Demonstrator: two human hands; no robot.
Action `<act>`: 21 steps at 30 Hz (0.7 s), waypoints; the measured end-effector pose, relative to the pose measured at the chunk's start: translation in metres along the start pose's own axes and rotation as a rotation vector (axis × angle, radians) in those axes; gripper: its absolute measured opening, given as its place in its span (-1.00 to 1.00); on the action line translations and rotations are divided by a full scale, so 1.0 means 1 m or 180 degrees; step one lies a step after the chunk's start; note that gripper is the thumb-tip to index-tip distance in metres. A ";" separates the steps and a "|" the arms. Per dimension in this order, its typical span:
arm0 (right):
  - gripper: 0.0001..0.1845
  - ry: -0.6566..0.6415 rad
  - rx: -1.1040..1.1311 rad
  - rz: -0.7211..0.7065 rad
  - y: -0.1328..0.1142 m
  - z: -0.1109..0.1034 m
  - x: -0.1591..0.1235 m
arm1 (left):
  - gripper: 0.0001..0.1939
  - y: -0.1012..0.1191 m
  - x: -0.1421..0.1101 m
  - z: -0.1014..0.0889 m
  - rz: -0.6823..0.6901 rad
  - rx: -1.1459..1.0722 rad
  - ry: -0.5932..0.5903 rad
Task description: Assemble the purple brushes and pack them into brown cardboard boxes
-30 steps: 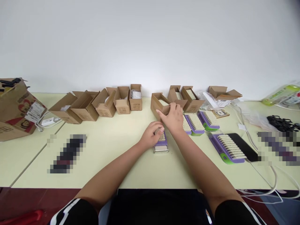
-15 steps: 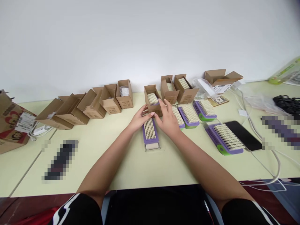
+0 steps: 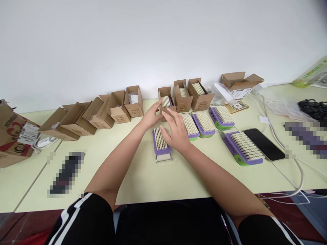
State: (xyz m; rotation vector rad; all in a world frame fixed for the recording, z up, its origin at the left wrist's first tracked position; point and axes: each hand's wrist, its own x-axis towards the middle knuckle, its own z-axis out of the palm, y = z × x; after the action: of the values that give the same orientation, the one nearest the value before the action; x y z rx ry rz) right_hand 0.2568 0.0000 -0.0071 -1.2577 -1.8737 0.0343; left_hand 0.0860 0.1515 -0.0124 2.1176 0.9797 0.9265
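Note:
My left hand point(image 3: 152, 115) is open with spread fingers, its fingertips at the left side of a small open cardboard box point(image 3: 166, 110) that holds a brush with cream bristles. My right hand point(image 3: 175, 132) is open too and hangs just right of a purple brush point(image 3: 160, 144), which lies on the table with its bristles up and sits in a clear holder. Neither hand holds anything. To the right lie more purple brushes point(image 3: 203, 125) with green bases, partly hidden behind my right hand's fingers at their left end.
Open cardboard boxes point(image 3: 134, 105) stand in a row along the wall, and a large printed paper bag point(image 3: 15, 137) sits at the far left. A black phone point(image 3: 264, 144), white cables point(image 3: 297, 180), a plastic bag point(image 3: 283, 109) and a blurred patch point(image 3: 66, 173) lie on the pale table point(image 3: 107, 163).
The small box has gone from tilted in my hands to standing with a brush inside. My hands have let go and spread apart, and the view has shifted slightly.

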 end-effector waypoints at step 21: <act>-0.62 -0.0730 0.0410 -0.0658 -0.003 0.004 -0.004 | -0.41 0.016 0.027 -0.043 -0.0009 0.2433 0.1021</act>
State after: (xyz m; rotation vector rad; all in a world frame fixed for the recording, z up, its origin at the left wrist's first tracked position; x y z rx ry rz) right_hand 0.2526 -0.0034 -0.0105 -1.0014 -2.1540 0.1925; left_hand 0.0711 0.1747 0.0331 2.6141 1.7096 1.0135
